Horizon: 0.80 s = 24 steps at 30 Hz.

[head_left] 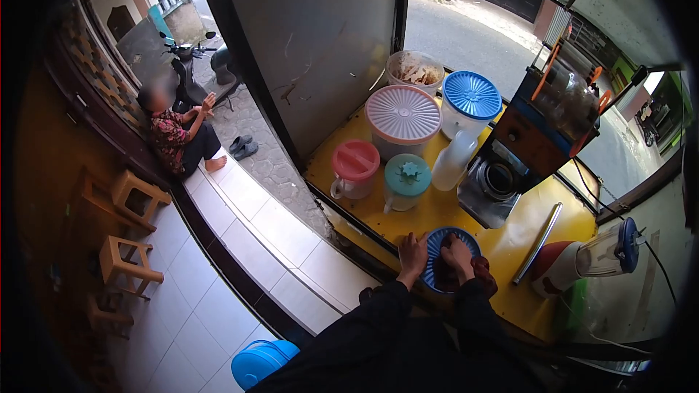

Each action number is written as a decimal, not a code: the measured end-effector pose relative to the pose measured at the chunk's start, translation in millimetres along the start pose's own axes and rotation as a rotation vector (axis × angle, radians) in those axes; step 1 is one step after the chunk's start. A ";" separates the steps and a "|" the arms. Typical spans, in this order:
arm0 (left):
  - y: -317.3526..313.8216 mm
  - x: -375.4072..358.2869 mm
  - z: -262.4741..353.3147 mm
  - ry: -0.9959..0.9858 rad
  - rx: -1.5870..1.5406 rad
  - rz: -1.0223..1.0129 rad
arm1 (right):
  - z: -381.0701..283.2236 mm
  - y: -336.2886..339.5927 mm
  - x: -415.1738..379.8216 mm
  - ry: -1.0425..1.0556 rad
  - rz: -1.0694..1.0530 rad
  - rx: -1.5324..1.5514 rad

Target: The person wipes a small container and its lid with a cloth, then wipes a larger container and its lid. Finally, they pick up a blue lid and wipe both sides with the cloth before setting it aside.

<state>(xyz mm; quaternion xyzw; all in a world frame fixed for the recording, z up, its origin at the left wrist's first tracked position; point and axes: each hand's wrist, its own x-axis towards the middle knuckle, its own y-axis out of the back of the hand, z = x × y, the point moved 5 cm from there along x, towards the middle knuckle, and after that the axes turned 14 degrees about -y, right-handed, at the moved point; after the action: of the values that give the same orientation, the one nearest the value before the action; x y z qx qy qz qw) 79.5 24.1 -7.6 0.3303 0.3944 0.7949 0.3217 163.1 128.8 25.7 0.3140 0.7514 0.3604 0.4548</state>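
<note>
I see my left hand gripping the round blue plastic container's left rim; my right hand, fingers curled, rests inside it on the yellow counter.

Two hands at one blue basket; two lidded jugs; three lidded tubs; one blender; three wooden stools; one seated person; one scooter; one blue bucket.

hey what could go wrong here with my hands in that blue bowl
The blue bowl sits near the yellow counter's front edge, so pressing with your left hand and right hand might tip it off. The blender lying on its side nearby could roll.
</note>
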 end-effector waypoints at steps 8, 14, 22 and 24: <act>4.0 -0.8 4.8 -0.041 0.029 0.057 | 18.4 3.9 -30.5 -0.012 0.026 0.034; 0.9 -0.2 4.7 -0.026 0.061 -0.015 | 41.3 -9.3 -70.2 -0.048 -0.019 -0.008; 7.3 -6.7 6.3 0.009 0.039 -0.021 | 26.5 -7.5 -18.2 0.039 0.273 0.053; 9.1 -7.0 7.9 0.026 0.072 -0.041 | 22.0 -8.1 -14.3 0.027 0.300 0.057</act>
<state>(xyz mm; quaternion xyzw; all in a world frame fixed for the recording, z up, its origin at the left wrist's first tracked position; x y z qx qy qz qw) 87.4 17.6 1.9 0.3234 0.4336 0.7776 0.3206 187.6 118.6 18.4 0.4308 0.7120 0.4069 0.3767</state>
